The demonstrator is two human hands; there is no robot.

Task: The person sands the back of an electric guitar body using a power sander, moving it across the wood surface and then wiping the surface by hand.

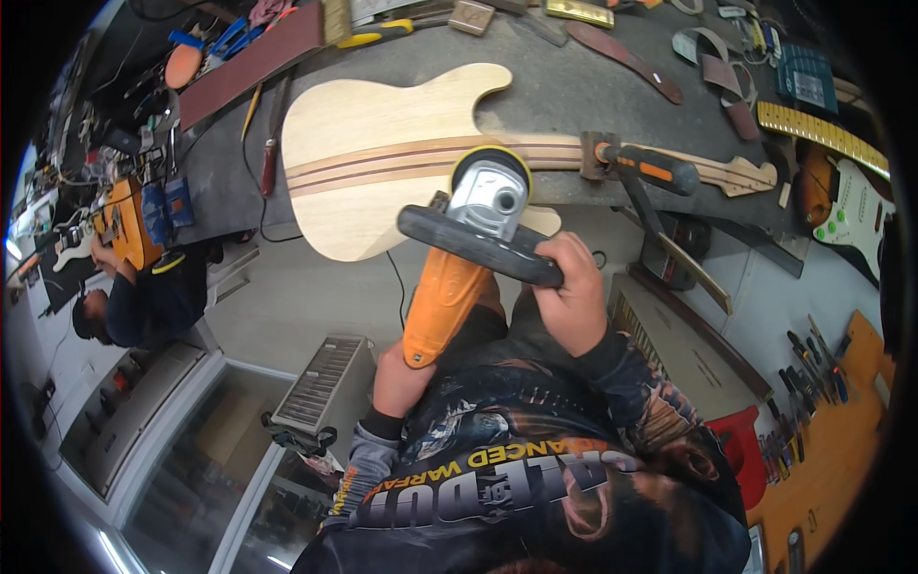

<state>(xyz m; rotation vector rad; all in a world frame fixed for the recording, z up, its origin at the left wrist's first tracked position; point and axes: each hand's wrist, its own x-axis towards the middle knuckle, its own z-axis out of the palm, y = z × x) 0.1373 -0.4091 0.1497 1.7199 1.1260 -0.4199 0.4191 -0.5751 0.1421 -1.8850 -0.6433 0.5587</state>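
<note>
An orange angle sander (445,301) with a silver head and a yellow-rimmed round pad is over an unfinished pale wooden guitar body (359,120). Dark and reddish stripes run along the guitar's middle into its neck. My right hand (574,292) wraps round the right end of the sander's black bow handle (469,244). At the rear of the orange housing, my left hand (402,381) holds the tool from below, its fingers mostly hidden. The pad sits over the striped part near the neck; whether it touches the wood cannot be made out.
A clamp (650,167) with an orange-black handle grips the neck at the bench (382,43) edge. Sanding belts (717,72) and a finished guitar (851,206) lie right. A dark cord hangs below the body. Another person (134,301) works far left.
</note>
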